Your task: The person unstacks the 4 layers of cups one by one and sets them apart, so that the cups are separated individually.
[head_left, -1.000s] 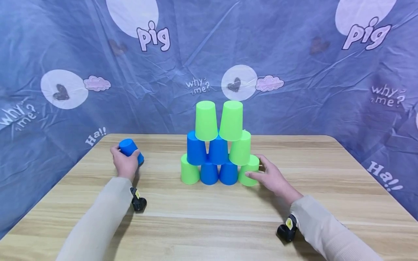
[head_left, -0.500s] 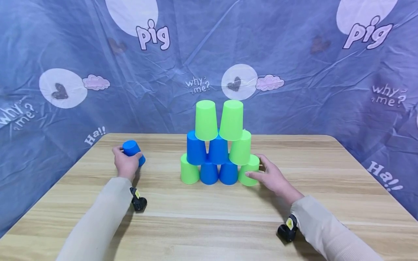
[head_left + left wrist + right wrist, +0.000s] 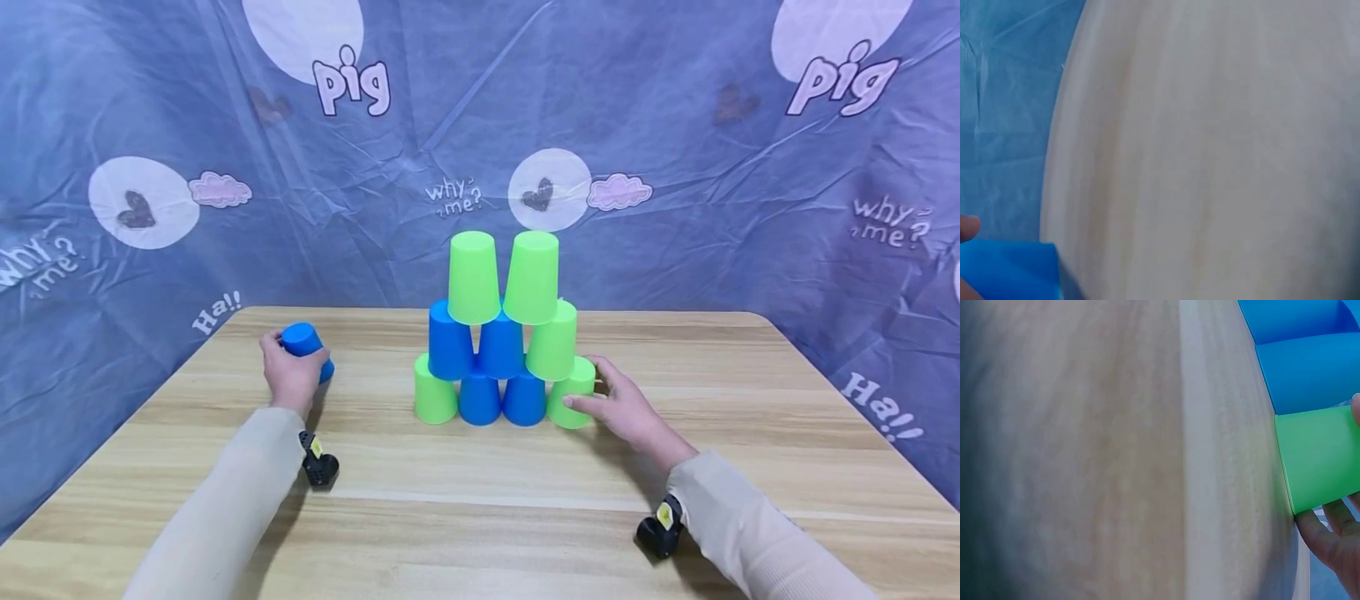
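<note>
On the left of the table, my left hand (image 3: 291,377) grips a blue cup (image 3: 302,338), thumb on its near side, the cup leaning with its base up. The left wrist view catches only part of this blue cup (image 3: 1010,272) in its lower corner. My right hand (image 3: 630,415) holds the green cup (image 3: 573,390) at the right end of a stack's bottom row, thumb in front and fingers behind. Upside-down cups form the stack: two green ones (image 3: 473,279) on top, blue cups (image 3: 452,342) and a green cup (image 3: 552,340) in the middle, more below.
The wooden table (image 3: 480,533) carries the stack near its middle. A blue printed cloth (image 3: 675,100) hangs behind it and along both sides. Black wrist cameras (image 3: 320,467) sit under the sleeves, low over the tabletop.
My left hand has shifted the blue cup slightly right and down since one second ago, holding nearly still over the last half second. The right hand and the stack stay in place.
</note>
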`<act>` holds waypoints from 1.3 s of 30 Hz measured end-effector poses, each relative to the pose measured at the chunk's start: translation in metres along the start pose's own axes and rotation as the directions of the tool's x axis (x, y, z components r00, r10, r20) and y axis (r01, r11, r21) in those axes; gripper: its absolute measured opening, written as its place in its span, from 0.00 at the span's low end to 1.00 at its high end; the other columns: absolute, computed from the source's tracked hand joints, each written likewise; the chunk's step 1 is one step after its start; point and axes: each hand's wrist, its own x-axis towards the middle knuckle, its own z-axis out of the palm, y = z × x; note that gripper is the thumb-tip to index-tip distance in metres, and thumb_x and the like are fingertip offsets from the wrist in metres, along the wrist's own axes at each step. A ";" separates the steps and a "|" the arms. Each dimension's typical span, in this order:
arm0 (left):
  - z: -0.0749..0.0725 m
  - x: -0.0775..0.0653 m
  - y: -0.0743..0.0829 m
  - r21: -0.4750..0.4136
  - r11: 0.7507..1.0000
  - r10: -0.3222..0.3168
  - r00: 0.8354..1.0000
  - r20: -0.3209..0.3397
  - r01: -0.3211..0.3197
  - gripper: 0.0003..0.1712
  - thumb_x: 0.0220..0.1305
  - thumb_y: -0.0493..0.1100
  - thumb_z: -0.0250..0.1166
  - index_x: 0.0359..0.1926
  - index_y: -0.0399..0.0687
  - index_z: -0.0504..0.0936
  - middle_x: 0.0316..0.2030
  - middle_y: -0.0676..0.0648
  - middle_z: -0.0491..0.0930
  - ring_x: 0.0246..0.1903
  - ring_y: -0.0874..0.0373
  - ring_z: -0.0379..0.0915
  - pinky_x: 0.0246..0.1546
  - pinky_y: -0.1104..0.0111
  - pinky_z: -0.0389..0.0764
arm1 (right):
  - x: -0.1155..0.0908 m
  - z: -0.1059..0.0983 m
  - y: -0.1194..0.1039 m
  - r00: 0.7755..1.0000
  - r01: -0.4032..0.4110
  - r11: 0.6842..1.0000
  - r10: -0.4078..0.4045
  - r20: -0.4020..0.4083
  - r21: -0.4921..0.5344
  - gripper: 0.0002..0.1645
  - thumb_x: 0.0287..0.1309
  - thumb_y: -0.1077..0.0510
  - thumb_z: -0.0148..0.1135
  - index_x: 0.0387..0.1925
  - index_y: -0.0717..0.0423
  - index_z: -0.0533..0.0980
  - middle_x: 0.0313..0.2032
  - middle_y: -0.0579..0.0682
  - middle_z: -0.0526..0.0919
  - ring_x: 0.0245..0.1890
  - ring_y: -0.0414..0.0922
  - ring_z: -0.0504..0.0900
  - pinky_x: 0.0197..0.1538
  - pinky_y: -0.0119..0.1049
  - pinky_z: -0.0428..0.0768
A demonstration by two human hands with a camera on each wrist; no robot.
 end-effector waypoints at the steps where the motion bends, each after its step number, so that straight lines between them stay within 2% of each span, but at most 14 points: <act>1: 0.000 -0.001 0.002 -0.001 1.000 0.009 1.000 -0.004 -0.009 0.45 0.56 0.38 0.62 0.69 0.50 0.45 0.69 0.38 0.50 0.67 0.41 0.47 0.64 0.47 0.56 | 0.000 0.000 0.000 1.000 -0.001 1.000 0.001 0.001 0.000 0.39 0.53 0.53 0.66 0.63 0.56 0.60 0.55 0.60 0.71 0.55 0.58 0.70 0.56 0.51 0.71; 5: -0.001 -0.003 0.014 -0.012 1.000 0.023 1.000 -0.005 -0.023 0.49 0.58 0.41 0.62 0.71 0.56 0.41 0.70 0.43 0.46 0.69 0.44 0.44 0.65 0.48 0.56 | 0.000 0.000 -0.001 1.000 -0.004 1.000 0.004 0.002 0.002 0.39 0.53 0.53 0.66 0.63 0.56 0.60 0.55 0.60 0.71 0.55 0.58 0.70 0.56 0.51 0.71; 9: 0.000 -0.007 0.028 -0.039 0.997 0.062 0.998 -0.024 -0.063 0.48 0.58 0.43 0.61 0.71 0.60 0.40 0.71 0.48 0.44 0.69 0.49 0.43 0.66 0.54 0.55 | -0.001 0.000 -0.002 1.000 -0.006 1.000 0.006 0.002 -0.004 0.39 0.53 0.53 0.65 0.63 0.56 0.59 0.56 0.60 0.70 0.56 0.58 0.70 0.56 0.51 0.70; 13: 0.003 -0.016 0.043 -0.088 0.986 0.134 0.989 -0.068 -0.140 0.46 0.58 0.42 0.61 0.71 0.58 0.44 0.72 0.52 0.43 0.70 0.57 0.40 0.68 0.63 0.50 | -0.001 0.001 -0.002 1.000 -0.007 1.000 0.007 0.003 -0.003 0.39 0.53 0.53 0.65 0.64 0.56 0.59 0.56 0.60 0.70 0.56 0.58 0.70 0.56 0.52 0.70; 17: 0.009 -0.033 0.061 -0.156 0.966 0.192 0.977 -0.097 -0.206 0.44 0.58 0.41 0.62 0.70 0.52 0.49 0.71 0.50 0.49 0.69 0.59 0.42 0.68 0.68 0.48 | -0.002 0.000 -0.002 1.000 -0.011 1.000 0.011 0.002 -0.003 0.40 0.53 0.53 0.65 0.64 0.56 0.59 0.56 0.60 0.70 0.56 0.58 0.69 0.56 0.52 0.70; 21: 0.015 -0.052 0.076 -0.222 0.947 0.228 0.973 -0.041 -0.232 0.41 0.60 0.43 0.61 0.70 0.53 0.50 0.70 0.51 0.51 0.69 0.60 0.42 0.68 0.66 0.50 | -0.002 0.000 -0.003 1.000 -0.014 1.000 0.014 0.000 -0.011 0.40 0.53 0.52 0.65 0.64 0.56 0.59 0.57 0.60 0.70 0.56 0.58 0.69 0.56 0.52 0.70; 24: 0.019 -0.063 0.086 -0.273 0.926 0.274 0.962 0.006 -0.262 0.38 0.63 0.45 0.59 0.70 0.54 0.51 0.70 0.54 0.49 0.70 0.62 0.39 0.67 0.65 0.51 | -0.002 0.000 -0.003 1.000 -0.012 1.000 0.012 0.002 -0.014 0.40 0.53 0.52 0.65 0.64 0.56 0.58 0.57 0.60 0.70 0.57 0.59 0.69 0.56 0.53 0.69; 28: 0.024 -0.076 0.099 -0.330 0.882 0.366 0.930 0.034 -0.335 0.35 0.64 0.44 0.58 0.69 0.51 0.54 0.69 0.54 0.52 0.69 0.63 0.42 0.67 0.66 0.54 | -0.002 0.000 -0.003 1.000 -0.007 1.000 0.007 0.004 -0.010 0.41 0.53 0.52 0.65 0.64 0.56 0.58 0.57 0.60 0.69 0.57 0.59 0.69 0.57 0.54 0.69; 34: 0.031 -0.093 0.113 -0.381 0.800 0.519 0.853 0.054 -0.463 0.30 0.65 0.42 0.57 0.66 0.46 0.60 0.66 0.51 0.59 0.67 0.63 0.50 0.67 0.69 0.53 | -0.002 0.000 -0.003 1.000 0.004 1.000 -0.004 0.000 -0.009 0.39 0.54 0.53 0.65 0.64 0.57 0.59 0.56 0.60 0.70 0.56 0.59 0.69 0.56 0.53 0.70; 36: 0.034 -0.099 0.116 -0.398 0.786 0.540 0.839 0.069 -0.473 0.30 0.65 0.41 0.57 0.66 0.45 0.60 0.66 0.50 0.60 0.67 0.62 0.51 0.68 0.68 0.53 | -0.002 0.000 -0.003 1.000 0.004 1.000 -0.004 0.000 -0.010 0.39 0.54 0.53 0.65 0.64 0.57 0.59 0.56 0.60 0.70 0.57 0.59 0.69 0.56 0.54 0.70; 39: 0.038 -0.107 0.121 -0.443 0.773 0.547 0.831 0.103 -0.454 0.30 0.64 0.40 0.57 0.66 0.46 0.60 0.66 0.50 0.60 0.67 0.61 0.51 0.68 0.67 0.54 | -0.002 0.000 -0.002 1.000 0.001 1.000 -0.001 0.002 -0.012 0.39 0.54 0.53 0.65 0.64 0.57 0.59 0.56 0.60 0.70 0.56 0.59 0.69 0.56 0.53 0.70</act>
